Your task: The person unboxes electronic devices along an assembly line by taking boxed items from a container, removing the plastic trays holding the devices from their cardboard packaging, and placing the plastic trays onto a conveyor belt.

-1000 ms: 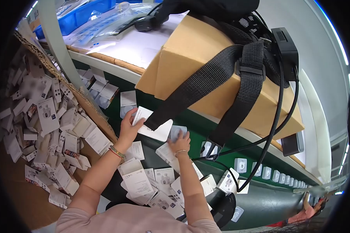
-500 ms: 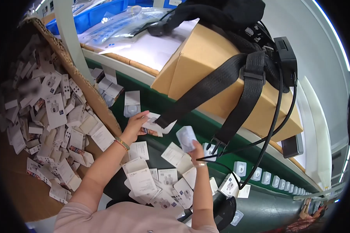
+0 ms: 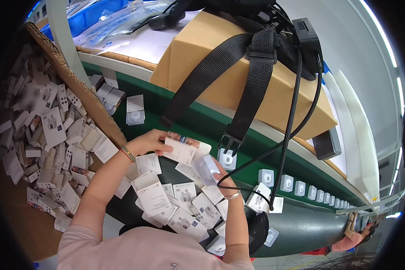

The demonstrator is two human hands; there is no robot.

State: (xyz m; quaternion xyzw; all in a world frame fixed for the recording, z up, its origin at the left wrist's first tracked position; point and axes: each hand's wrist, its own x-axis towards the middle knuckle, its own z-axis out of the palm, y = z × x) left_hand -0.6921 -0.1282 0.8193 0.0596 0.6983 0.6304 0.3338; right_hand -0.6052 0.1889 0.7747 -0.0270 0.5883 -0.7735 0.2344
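My left hand (image 3: 149,142) grips a small white printed carton (image 3: 181,151) by its left end, thumb on the near face. My right hand (image 3: 223,176) holds a translucent plastic insert tray (image 3: 205,169), which is tilted at the carton's right end. The two meet or overlap in view; I cannot tell whether the tray is inside. Below both hands lies a pile of white printed cartons (image 3: 154,199), some showing earbud pictures. A thin black cable crosses in front of my right hand.
A big cardboard bin (image 3: 114,130) full of small cartons stands at left. Plastic trays (image 3: 287,182) line the green conveyor (image 3: 252,167) toward the right. A brown box (image 3: 202,58) with a dangling black strap (image 3: 238,119) sits on the shelf. Another person (image 3: 353,236) is far right.
The carton in my left hand has turned, showing its plain white face. My right hand has brought the tray down and left against the carton's end. The whole view has shifted slightly.
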